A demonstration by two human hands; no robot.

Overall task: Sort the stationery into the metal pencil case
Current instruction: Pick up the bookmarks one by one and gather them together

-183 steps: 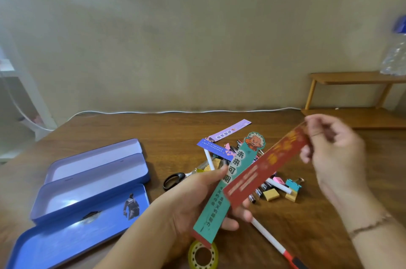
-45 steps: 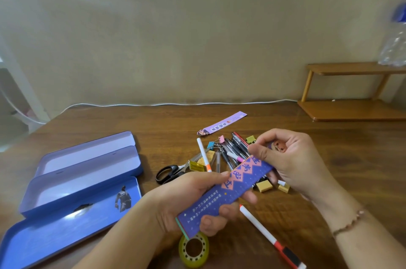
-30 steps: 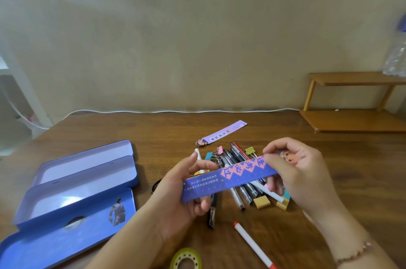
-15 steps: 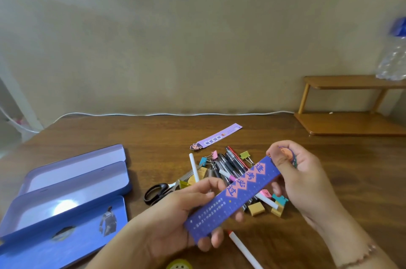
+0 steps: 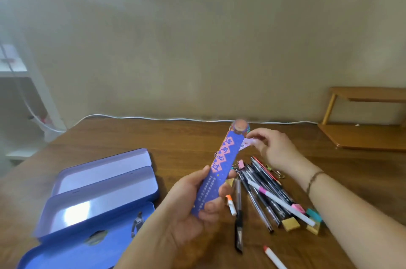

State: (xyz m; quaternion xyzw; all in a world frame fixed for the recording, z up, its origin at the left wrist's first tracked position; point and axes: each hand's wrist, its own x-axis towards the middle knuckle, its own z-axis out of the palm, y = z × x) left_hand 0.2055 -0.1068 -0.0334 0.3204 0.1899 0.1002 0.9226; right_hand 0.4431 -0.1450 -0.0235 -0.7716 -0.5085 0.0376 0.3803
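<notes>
The blue bookmark [image 5: 216, 175] stands nearly upright in my left hand [image 5: 193, 205], fingers and thumb wrapped around its lower half, above the table just right of the open metal pencil case [image 5: 98, 194]. My right hand [image 5: 272, 150] is beyond it, pinching the end of a pale purple bookmark [image 5: 247, 143] at the far edge of the pile of pens [image 5: 263, 189]. I would lift that one flat, square it against the held strip so the edges line up, then lay both lengthwise in a tray, clear of the clips.
</notes>
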